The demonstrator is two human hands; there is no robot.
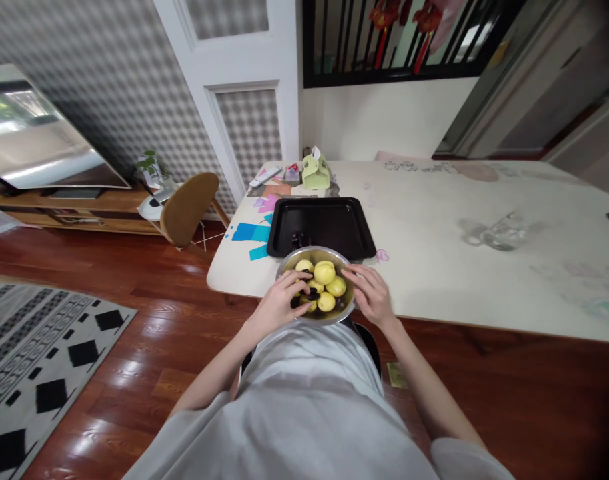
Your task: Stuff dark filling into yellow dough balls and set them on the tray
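A metal bowl [280, 268] at the table's near edge, right in front of my body, holds several yellow lemons [325, 272] and some small dark fruits that look like grapes [312, 293]. My left hand [281, 298] reaches over the bowl's left side, its fingers curled around a dark grape among the lemons. On the opposite side, my right hand [373, 295] grips the rim, fingertips just inside and thumb lower down. Beyond the bowl lies a black baking tray [329, 223], with a few dark grapes [299, 239] near its front edge.
The white table [434, 280] extends far to the right, where a glass vessel [507, 232] stands. Behind the tray are a green tissue box [315, 170] and a white remote [265, 177]. A wooden chair [189, 207] is at the left.
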